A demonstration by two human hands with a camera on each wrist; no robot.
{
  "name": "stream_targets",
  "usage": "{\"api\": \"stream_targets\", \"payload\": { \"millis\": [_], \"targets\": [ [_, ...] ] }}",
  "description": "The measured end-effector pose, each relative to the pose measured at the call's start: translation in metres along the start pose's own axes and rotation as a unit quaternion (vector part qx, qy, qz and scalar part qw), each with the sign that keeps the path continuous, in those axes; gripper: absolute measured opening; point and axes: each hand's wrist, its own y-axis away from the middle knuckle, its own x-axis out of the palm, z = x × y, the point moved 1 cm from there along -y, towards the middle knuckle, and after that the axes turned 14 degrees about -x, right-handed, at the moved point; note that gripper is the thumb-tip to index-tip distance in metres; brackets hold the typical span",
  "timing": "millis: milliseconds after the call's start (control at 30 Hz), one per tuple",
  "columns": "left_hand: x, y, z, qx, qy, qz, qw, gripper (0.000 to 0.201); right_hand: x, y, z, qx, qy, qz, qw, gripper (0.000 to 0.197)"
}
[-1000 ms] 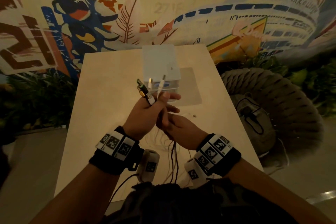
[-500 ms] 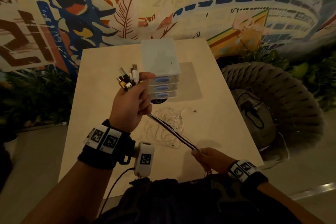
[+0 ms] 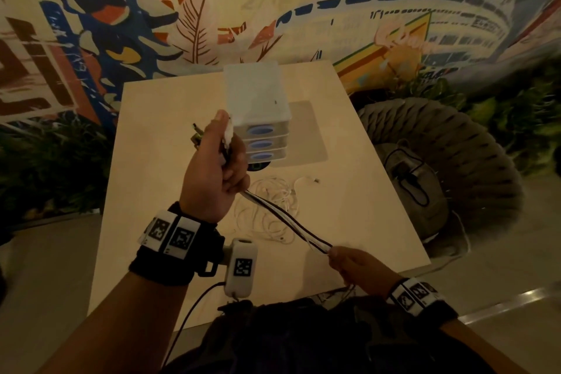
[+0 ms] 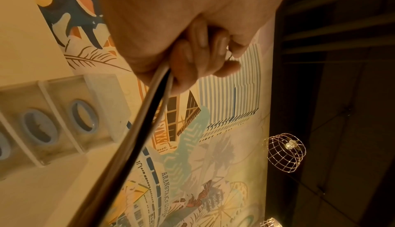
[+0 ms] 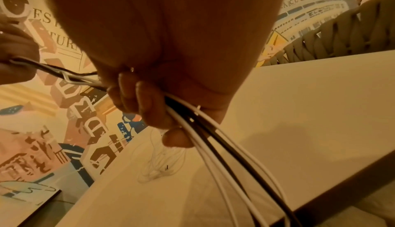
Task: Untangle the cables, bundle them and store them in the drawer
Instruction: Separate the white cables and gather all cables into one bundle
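Observation:
My left hand (image 3: pixel 219 170) is raised above the table and grips the plug ends of a bundle of black and white cables (image 3: pixel 283 217); its fingers curl round the bundle (image 4: pixel 136 134) in the left wrist view. The cables run taut down to my right hand (image 3: pixel 352 261), which grips them near the table's front edge. Past that fist the loose cable lengths (image 5: pixel 230 159) hang down over the edge. A thin white cable (image 3: pixel 273 206) lies tangled on the table between my hands. The small white drawer unit (image 3: pixel 258 106) with blue handles stands behind my left hand, its drawers closed.
The pale table (image 3: pixel 158 191) stands against a painted mural wall. A woven grey chair (image 3: pixel 440 161) with a bag on its seat stands to the right. Plants line the floor on the left.
My hands, close together a second ago, have drawn apart: the left stays raised with the plug ends, the right has slid down the cables toward the front edge, pulling them straight.

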Motion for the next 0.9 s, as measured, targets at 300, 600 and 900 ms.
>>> {"api": "stream_targets", "payload": {
  "millis": [300, 600, 900],
  "targets": [
    [0.015, 0.005, 0.007, -0.031, -0.011, 0.023, 0.999, 0.047, -0.015, -0.002, 0.056, -0.174, 0.226, -0.050, 0.957, 0.058],
    [0.035, 0.015, 0.011, -0.025, -0.070, 0.075, 0.994, 0.051, 0.011, -0.033, 0.238, -0.413, 0.243, -0.063, 0.875, 0.056],
    [0.021, 0.020, 0.012, 0.017, -0.179, 0.118, 0.977, 0.048, 0.012, -0.048, 0.241, -0.420, 0.232, -0.102, 0.871, 0.036]
  ]
}}
